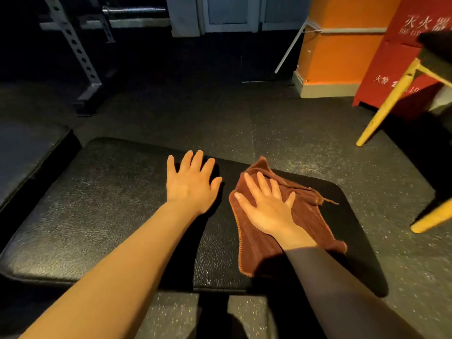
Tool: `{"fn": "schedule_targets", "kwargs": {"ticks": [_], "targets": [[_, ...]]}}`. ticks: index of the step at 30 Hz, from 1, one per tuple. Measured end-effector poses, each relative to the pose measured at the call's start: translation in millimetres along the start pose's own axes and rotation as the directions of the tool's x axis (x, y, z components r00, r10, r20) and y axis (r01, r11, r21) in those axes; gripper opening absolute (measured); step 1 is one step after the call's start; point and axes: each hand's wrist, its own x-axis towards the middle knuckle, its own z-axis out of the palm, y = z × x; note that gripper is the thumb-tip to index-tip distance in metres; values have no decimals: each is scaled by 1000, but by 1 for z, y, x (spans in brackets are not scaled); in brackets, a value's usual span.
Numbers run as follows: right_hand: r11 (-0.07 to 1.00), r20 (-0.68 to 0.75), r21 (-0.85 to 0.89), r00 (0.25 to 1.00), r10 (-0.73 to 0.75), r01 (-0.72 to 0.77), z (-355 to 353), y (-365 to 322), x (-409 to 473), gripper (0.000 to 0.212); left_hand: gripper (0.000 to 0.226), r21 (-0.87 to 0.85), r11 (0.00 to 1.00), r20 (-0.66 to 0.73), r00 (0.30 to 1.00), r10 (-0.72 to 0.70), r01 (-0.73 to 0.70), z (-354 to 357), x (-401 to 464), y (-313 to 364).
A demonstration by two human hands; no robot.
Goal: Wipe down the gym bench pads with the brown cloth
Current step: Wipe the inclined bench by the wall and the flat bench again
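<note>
Black textured pad (pixel 102 211) over speckled rubber floor (pixel 281 133); my left hand (pixel 192 182) spread flat on it, right hand (pixel 267 206) spread pressing the cloth (pixel 310 223); rack (pixel 73 45) lost in dark

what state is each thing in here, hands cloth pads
left hand: flat on the pad, fingers straight and spread, holding nothing
right hand: flat on the cloth, fingers straight, pressing it down
cloth: spread on the pad's right part, rumpled at its far edge
pad: lying flat, both hands on it
second pad: to the left, apart from both hands
</note>
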Motion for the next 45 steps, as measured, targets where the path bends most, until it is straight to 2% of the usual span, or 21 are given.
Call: {"fn": "schedule_targets", "kwargs": {"ticks": [2, 7, 11, 16, 23, 29, 31, 33, 35, 39, 42, 45], "targets": [[1000, -35, 18, 999, -10, 10, -4, 5, 23, 67, 59, 44, 998, 45, 998, 45, -47, 8, 21, 13], [999, -81, -5, 996, 39, -40, -17, 43, 69, 72, 63, 44, 998, 109, 993, 37, -42, 31, 35, 19], [997, -76, -71, 997, 27, -32, -23, 45, 74, 88, 60, 68, 997, 119, 992, 39, -47, 33, 36, 18], [996, -81, -94, 997, -1, -6, -25, 45, 76, 68, 63, 22, 999, 176, 984, 36, -41, 30, 37, 20], [996, 53, -88, 999, -15, 19, -27, 53, 85, 66, 71, 34, 999, 269, 963, 27, -37, 21, 43, 22], [991, 124, -113, 990, -61, 76, -36, 61, 92, 69, 76, -5, 999, 266, 963, 35, -35, 22, 42, 23], [991, 233, -96, 970, -72, 96, -43, 65, 98, 76, 75, -21, 1000, 295, 955, 21, -15, 21, 42, 23], [994, 358, -96, 934, -12, 50, -54, 66, 109, 87, 74, -27, 1000, 326, 945, 22, -14, 19, 47, 22], [990, 504, -134, 864, 23, 51, -66, 64, 111, 93, 74, -24, 1000, 341, 940, 16, -9, 15, 45, 23], [991, 678, -132, 732, 74, 21, -84, 80, 122, 90, 79, -32, 999, 416, 909, -20, 37, 10, 48, 25], [987, 738, -158, 666, 108, 14, -95, 102, 118, 89, 92, -2, 993, 455, 884, -103, 117, 0, 48, 41], [993, 719, -116, 691, 69, 21, -100, 119, 122, 101, 99, -8, 962, 532, 816, -228, 274, -7, 54, 87]]}}
